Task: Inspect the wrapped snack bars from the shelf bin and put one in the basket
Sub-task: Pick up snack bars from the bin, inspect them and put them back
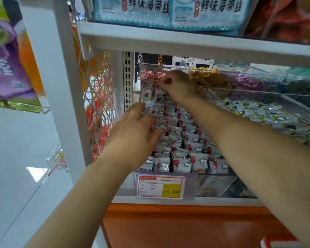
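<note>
a person's left hand rests with fingers spread on white wrapped snack bars, which stand in rows in a clear shelf bin. the right hand reaches to the bin's back, fingers curled; whether it pinches anything, i cannot tell. a price tag hangs in front.

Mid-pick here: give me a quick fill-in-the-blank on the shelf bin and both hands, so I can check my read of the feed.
1. The price tag below the snack bars reads ___ on its yellow patch.
2. The left hand lies over the bars with ___ fingers.
3. The candies just left of the right hand are wrapped in ___ foil.
4. Each bar's wrapper shows a white ___.
Missing words: 15.80; straight; pink; cloud.
</note>
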Action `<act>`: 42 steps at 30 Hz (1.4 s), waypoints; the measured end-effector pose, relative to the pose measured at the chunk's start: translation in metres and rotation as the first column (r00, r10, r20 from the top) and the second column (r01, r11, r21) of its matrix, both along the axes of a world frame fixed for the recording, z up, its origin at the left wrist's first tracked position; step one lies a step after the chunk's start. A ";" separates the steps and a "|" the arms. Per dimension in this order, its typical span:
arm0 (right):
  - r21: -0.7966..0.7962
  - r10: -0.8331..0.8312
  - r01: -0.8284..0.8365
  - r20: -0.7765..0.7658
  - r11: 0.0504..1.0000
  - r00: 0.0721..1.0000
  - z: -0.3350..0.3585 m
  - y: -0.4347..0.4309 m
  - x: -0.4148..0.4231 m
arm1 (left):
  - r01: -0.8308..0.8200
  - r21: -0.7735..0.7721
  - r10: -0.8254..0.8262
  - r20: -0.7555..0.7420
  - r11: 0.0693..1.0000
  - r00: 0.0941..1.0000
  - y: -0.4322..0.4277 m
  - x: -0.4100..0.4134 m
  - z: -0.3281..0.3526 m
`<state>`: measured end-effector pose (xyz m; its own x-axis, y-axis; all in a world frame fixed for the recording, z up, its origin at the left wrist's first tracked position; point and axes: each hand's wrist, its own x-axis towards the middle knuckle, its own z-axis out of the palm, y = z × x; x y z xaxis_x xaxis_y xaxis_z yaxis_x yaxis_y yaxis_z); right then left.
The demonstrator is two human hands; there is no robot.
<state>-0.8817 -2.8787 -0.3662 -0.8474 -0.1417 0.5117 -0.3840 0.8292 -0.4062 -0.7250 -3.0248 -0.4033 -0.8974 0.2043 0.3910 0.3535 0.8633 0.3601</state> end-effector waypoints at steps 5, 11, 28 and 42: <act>-0.149 0.041 -0.047 -0.047 0.988 0.998 0.004 0.010 0.023 | -0.006 -0.015 0.006 -0.009 1.000 1.000 0.001 0.003 0.003; -0.114 -0.013 0.014 0.007 0.993 1.000 0.001 0.003 0.024 | -0.005 0.002 0.005 0.006 1.000 1.000 -0.001 0.008 0.002; -0.923 0.157 0.006 0.071 0.384 0.985 0.000 0.059 0.181 | -0.016 0.138 0.055 -0.281 0.990 0.958 0.018 0.039 0.019; -1.000 0.474 0.024 0.030 0.018 0.880 -0.012 0.075 0.235 | -0.112 0.927 -0.329 0.237 0.357 0.914 0.035 0.063 0.018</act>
<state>-0.6470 -2.8032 -0.3786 -0.9918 0.0468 0.1189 -0.1257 -0.5247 -0.8419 -0.6621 -2.9894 -0.3857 -0.9956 0.0263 0.0898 0.0859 -0.1231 0.9887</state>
